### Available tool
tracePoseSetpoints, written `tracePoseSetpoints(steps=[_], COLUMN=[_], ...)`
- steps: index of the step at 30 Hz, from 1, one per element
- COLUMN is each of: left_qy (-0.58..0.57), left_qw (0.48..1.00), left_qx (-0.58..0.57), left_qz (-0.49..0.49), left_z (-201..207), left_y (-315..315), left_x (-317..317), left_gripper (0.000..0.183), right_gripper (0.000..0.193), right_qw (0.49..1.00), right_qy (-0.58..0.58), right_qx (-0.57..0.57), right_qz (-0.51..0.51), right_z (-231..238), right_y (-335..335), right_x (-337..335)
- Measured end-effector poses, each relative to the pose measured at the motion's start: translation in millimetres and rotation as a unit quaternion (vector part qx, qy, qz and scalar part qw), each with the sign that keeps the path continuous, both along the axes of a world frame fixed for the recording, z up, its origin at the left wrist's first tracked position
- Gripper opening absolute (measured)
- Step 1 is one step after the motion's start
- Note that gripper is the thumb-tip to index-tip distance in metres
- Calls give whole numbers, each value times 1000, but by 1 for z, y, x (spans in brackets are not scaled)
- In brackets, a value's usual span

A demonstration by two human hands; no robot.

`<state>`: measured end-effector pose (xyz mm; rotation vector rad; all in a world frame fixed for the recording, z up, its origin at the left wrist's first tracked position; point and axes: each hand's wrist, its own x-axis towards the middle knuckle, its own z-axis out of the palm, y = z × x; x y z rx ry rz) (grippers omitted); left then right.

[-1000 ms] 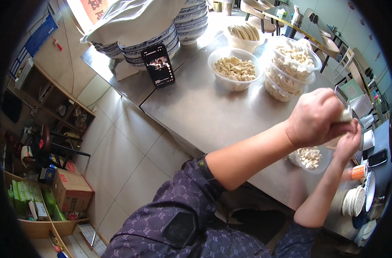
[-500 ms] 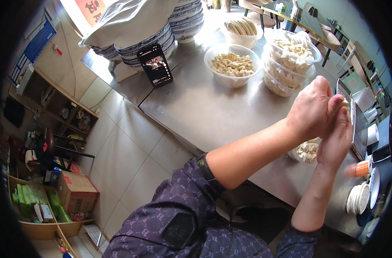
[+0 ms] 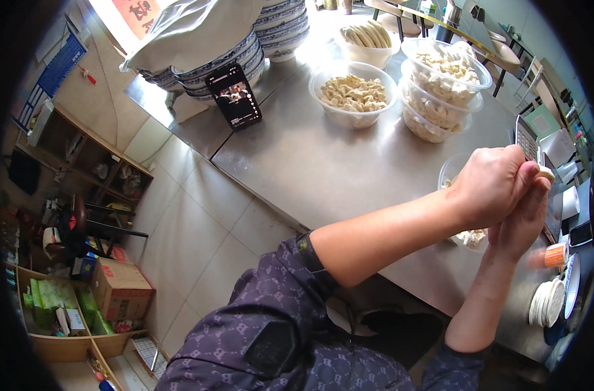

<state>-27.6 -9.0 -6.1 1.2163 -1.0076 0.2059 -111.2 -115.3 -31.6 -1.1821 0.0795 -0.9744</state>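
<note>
pale dough piece [image 3: 546, 173] pokes out at the fingertip end of the joined hands, above the right part of the steel table [image 3: 369, 176], mostly hidden by fingers. left hand [image 3: 489, 186] is curled into a loose fist and right hand [image 3: 522, 218] is cupped against it from below, both closed on the piece, exact finger grip can't be told. clear bowl [image 3: 442, 174] with pale bits sits partly behind the hands, round wrapper stack [image 3: 546, 302] near the right forearm, three stacked tubs [image 3: 411, 98] farther back, phone [image 3: 234, 96] leaning on patterned bowls [image 3: 222, 72].
</note>
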Motion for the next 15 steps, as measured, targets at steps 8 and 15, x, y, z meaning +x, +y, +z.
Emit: tracePoseSetpoints(steps=[8,15], left_qy=[44,246], left_qw=[989,893], left_qx=[63,-22], left_qz=[-126,-377], left_z=[5,-5], left_y=[3,-4], left_x=[7,29], left_gripper=[39,46], right_gripper=[66,57], right_qw=[998,958], right_qy=[-11,0], right_qx=[35,106], right_qz=[53,265], right_z=[-8,6], right_y=[-17,-16], right_x=[-9,3])
